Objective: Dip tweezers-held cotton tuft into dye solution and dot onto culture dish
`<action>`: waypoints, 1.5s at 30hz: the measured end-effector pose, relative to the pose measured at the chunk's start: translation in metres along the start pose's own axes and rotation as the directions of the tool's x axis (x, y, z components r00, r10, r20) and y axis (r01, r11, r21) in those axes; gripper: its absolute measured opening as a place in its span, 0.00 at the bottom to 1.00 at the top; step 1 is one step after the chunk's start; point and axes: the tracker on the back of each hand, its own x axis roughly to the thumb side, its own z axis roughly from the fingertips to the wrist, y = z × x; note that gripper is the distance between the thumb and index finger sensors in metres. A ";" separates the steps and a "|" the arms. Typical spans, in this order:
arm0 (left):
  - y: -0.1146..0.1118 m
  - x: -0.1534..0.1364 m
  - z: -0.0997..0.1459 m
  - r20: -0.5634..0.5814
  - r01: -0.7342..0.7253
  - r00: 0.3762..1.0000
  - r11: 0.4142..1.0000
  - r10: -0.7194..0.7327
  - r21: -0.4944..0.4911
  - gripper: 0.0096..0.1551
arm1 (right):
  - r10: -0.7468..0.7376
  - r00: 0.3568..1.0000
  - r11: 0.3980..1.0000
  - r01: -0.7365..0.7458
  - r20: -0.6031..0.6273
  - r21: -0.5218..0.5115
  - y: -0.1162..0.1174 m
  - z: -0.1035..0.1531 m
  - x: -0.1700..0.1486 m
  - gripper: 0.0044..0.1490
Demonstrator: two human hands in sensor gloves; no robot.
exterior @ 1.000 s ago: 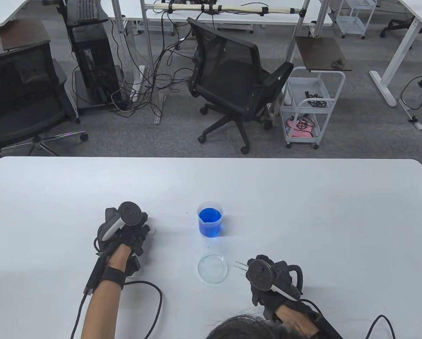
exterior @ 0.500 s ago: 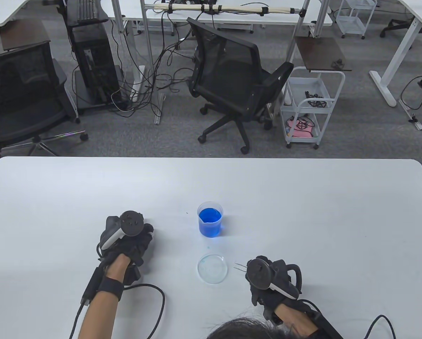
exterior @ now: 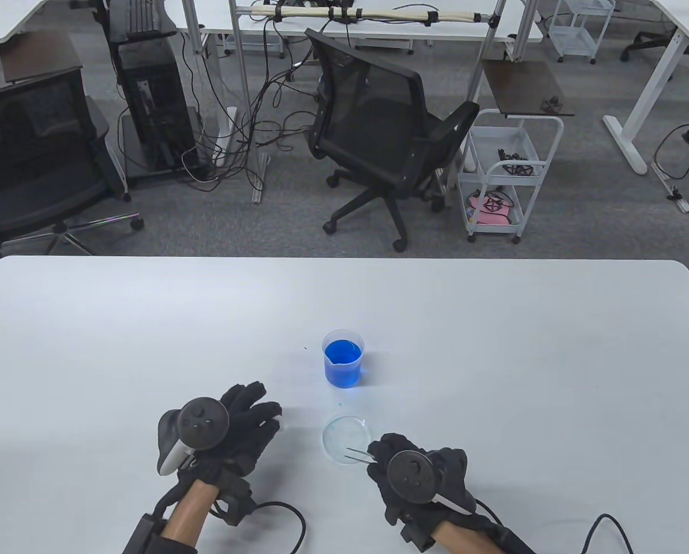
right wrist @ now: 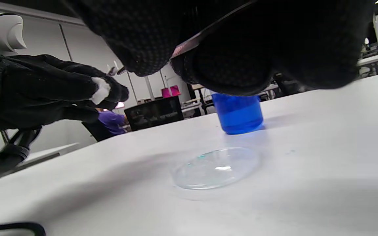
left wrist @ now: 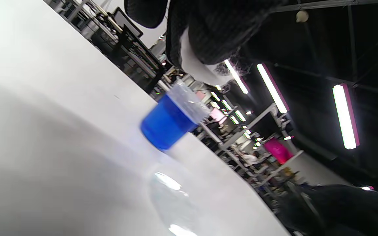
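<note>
A clear beaker of blue dye [exterior: 343, 362] stands mid-table; it also shows in the left wrist view [left wrist: 167, 123] and the right wrist view [right wrist: 238, 113]. A clear culture dish [exterior: 344, 435] lies just in front of it on the table [exterior: 494, 346]. My right hand [exterior: 379, 451] grips metal tweezers [exterior: 357, 456], whose tips point left over the dish's near edge. My left hand [exterior: 268, 416] is left of the dish with fingers stretched toward it. It pinches a white cotton tuft [right wrist: 100, 90], which sits close to the tweezers' tips [right wrist: 121, 70].
Glove cables [exterior: 289, 516] lie on the table near its front edge on both sides. Beyond the far edge stand office chairs [exterior: 379, 133] and a white cart [exterior: 503, 173]. The person's head shows at the bottom edge in earlier frames.
My left hand moved nearer and to the right, toward the dish, with its fingers stretched out. My right hand moved left, bringing the tweezers over the dish's near edge.
</note>
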 end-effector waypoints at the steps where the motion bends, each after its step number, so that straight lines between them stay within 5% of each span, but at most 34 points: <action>1: -0.007 0.004 0.003 0.021 -0.037 0.999 0.999 0.037 -0.008 0.23 | -0.019 1.000 1.000 0.019 0.011 -0.013 0.000 0.001 0.004 0.30; 12: -0.041 0.016 0.007 0.088 -0.150 0.984 0.986 0.156 -0.074 0.23 | -0.110 0.994 0.994 0.110 -0.003 0.009 0.014 -0.001 0.009 0.30; 33: -0.051 0.017 0.008 0.068 -0.190 0.978 0.976 0.198 -0.110 0.22 | -0.165 0.986 0.985 0.164 -0.018 -0.056 0.017 -0.003 0.006 0.26; 45: -0.058 0.021 0.006 0.081 -0.082 0.991 0.968 0.103 -0.237 0.25 | -0.155 0.988 0.988 0.155 -0.011 -0.025 0.018 -0.002 0.007 0.25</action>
